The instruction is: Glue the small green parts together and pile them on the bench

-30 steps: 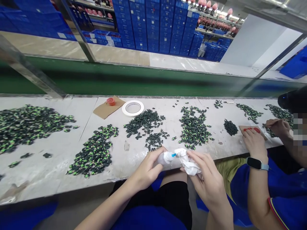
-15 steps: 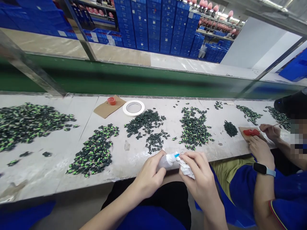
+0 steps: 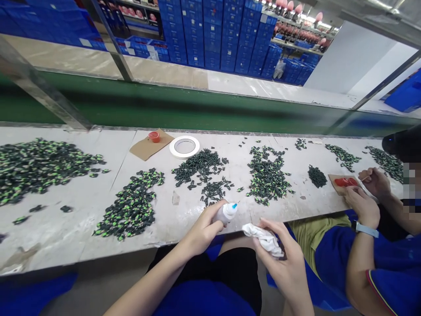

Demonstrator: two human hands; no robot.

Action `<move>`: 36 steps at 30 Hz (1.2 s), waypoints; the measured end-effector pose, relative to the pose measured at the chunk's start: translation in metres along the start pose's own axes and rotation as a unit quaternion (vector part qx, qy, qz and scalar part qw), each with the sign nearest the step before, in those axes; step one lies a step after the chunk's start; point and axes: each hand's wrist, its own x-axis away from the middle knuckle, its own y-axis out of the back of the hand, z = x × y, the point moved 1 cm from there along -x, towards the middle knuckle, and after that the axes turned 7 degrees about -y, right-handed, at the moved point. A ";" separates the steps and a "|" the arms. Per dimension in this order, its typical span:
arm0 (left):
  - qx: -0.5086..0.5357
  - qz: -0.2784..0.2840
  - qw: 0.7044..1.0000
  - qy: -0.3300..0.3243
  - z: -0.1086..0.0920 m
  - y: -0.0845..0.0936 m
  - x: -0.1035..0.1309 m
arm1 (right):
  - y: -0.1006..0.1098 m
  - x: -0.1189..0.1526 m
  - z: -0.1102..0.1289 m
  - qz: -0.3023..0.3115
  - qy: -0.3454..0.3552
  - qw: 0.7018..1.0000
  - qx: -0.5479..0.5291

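L hand (image 3: 204,230) wrapped round a small translucent btl (image 3: 224,213), thumb against fingers; blue tip (image 3: 234,206) w/ thin needle points up & to the R, over the near part of the bench (image 3: 113,147). R hand (image 3: 283,254) pinches a crumpled white cloth (image 3: 263,239) betw. thumb and fingers, just past the bench's front edge. Cloth & tip apart, not touching.

Step in hand, my read: btl handling w/ cloth at the ready; neither is on any part. Contents of btl: can't tell.

Nearest to btl: loose dark parts (image 3: 213,191), just beyond L hand. Green-flecked pile (image 3: 126,210) to L, another (image 3: 268,175) to R, both on bench. Tape roll (image 3: 174,151) lies flat by the far dark pile (image 3: 197,164); red pot (image 3: 154,137) on cardboard (image 3: 143,149) next to it. Co-worker's hands at far R, by red stuff on a 2nd card.

Next move, judged: calls for light squeeze on btl, or it may drip; needle kept clear of cloth folds, could snag or bend. R fingers are taken up by cloth, so picking up a small part w/ them would need cloth put down or tucked into palm.
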 end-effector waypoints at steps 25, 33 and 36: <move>0.298 0.034 0.949 0.094 0.001 0.001 0.004 | -0.015 -0.028 -0.024 -0.143 0.112 0.969 0.165; 0.348 0.051 0.930 0.107 -0.011 0.002 0.011 | -0.019 -0.021 0.008 -0.160 0.092 0.982 0.032; 0.248 0.007 0.965 0.086 -0.011 0.001 0.014 | -0.023 -0.023 0.017 -0.154 0.123 0.980 0.030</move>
